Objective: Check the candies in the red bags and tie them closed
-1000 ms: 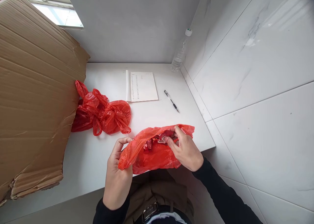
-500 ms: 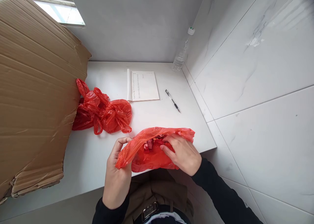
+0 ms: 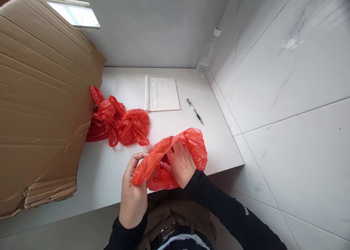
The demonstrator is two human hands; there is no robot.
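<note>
A red plastic bag (image 3: 197,147) gapes open at the front edge of the white table. My left hand (image 3: 133,191) grips its left rim, with the thumb and fingers closed on the film. Inside the mouth of the bag is my right hand (image 3: 182,164), reaching down into it. The bag's folds hide its fingertips, so what they touch does not show. Small dark-red packets lie in the bag, mostly covered by the right hand. Two knotted red plastic bags (image 3: 133,126) rest on the table to the left, beyond my left hand.
A large cardboard sheet (image 3: 46,104) stands along the left side. Farther back on the table (image 3: 95,169) lie an open notebook (image 3: 165,95) and a pen (image 3: 195,111). A clear bottle (image 3: 203,62) stands in the back corner by the tiled wall (image 3: 287,140).
My right hand has moved left and deeper into the bag, covering the packets seen before. The bag's right side has opened out and lifted. The left hand keeps its grip.
</note>
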